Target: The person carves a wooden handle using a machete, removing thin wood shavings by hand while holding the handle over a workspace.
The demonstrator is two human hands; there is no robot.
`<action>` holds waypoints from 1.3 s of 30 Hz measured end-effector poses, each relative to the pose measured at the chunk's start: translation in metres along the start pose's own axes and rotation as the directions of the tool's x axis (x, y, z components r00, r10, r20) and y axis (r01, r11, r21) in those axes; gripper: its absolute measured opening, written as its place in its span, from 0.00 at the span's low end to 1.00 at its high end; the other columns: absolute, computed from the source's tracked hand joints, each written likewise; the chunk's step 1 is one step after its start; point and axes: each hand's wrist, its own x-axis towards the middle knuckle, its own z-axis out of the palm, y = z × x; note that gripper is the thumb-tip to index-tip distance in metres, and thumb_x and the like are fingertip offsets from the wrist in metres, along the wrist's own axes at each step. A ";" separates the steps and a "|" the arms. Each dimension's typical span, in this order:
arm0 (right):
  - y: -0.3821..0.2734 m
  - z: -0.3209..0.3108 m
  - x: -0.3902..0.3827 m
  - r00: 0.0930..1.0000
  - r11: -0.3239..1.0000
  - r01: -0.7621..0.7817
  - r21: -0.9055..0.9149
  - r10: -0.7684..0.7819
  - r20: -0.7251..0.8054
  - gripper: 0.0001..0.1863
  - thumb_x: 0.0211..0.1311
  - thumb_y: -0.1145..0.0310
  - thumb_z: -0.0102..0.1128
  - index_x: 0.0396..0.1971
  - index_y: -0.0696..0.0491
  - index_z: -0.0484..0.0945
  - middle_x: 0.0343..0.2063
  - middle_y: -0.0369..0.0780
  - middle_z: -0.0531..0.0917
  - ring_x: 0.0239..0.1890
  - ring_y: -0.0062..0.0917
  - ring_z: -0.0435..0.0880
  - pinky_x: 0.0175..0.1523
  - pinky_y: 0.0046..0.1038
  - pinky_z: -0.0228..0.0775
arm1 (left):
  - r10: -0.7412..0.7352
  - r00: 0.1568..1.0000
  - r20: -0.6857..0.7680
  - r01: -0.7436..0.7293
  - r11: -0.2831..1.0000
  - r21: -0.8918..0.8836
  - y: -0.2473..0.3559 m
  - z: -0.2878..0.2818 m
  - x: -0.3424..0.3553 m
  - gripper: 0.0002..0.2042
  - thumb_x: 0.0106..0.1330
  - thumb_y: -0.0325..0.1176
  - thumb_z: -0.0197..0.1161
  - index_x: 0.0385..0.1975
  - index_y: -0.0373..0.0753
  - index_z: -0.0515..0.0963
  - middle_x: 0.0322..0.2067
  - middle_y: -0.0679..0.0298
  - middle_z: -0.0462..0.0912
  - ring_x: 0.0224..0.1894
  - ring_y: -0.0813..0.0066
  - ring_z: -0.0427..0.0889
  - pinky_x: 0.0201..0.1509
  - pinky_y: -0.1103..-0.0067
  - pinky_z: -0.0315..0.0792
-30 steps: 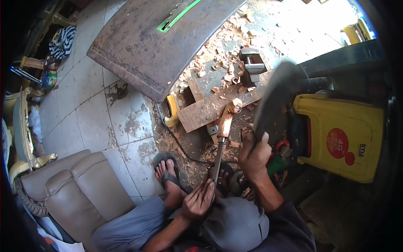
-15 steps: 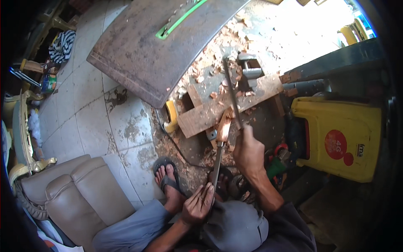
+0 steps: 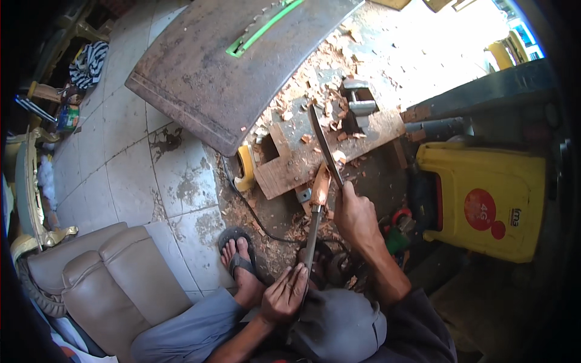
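My right hand is closed around the near end of a long, flat, dark blade, which slants away up and to the left. Its edge lies along or just beside a light wooden handle. That handle belongs to a second tool, whose narrow grey metal blade runs back toward me. The fingers of my left hand pinch this metal near its lower end. At its far end the handle meets a wooden board; whether it presses on the board's edge is hard to tell.
Shavings cover the ground beyond the board. A metal table with a green-edged slot stands at the far left, and a yellow box at the right. A black cable runs near my sandalled foot. A grey cap fills the lower middle.
My right hand has drawn the long dark blade slightly nearer, and its tip has swung down and to the left. My left hand keeps the same hold on the wooden-handled tool.
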 end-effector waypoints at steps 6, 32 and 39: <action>-0.016 0.004 -0.006 0.990 0.994 -0.052 0.097 0.064 -0.128 0.06 0.71 0.71 0.51 0.38 0.58 0.67 0.16 0.58 0.79 0.21 0.57 0.81 0.26 0.57 0.70 | -0.021 1.000 0.014 0.021 1.000 -0.014 0.001 -0.002 0.001 0.18 0.70 0.23 0.59 0.57 0.21 0.73 0.49 0.41 0.84 0.51 0.51 0.87 0.57 0.62 0.82; -0.011 -0.020 -0.002 0.999 0.966 0.017 0.259 -0.027 0.036 0.08 0.72 0.69 0.55 0.43 0.58 0.71 0.20 0.55 0.79 0.25 0.55 0.82 0.27 0.48 0.68 | -0.088 0.995 -0.040 0.085 0.994 -0.073 -0.001 -0.012 0.005 0.19 0.66 0.22 0.63 0.55 0.21 0.75 0.48 0.41 0.84 0.50 0.51 0.87 0.55 0.63 0.83; -0.012 -0.015 -0.013 0.983 0.882 -0.043 0.468 0.121 -0.138 0.10 0.75 0.70 0.53 0.51 0.56 0.74 0.17 0.51 0.76 0.20 0.45 0.82 0.25 0.38 0.68 | -0.352 0.935 -0.046 0.322 0.896 -0.306 0.012 -0.046 0.032 0.20 0.63 0.20 0.63 0.55 0.19 0.74 0.46 0.39 0.84 0.46 0.43 0.88 0.50 0.63 0.83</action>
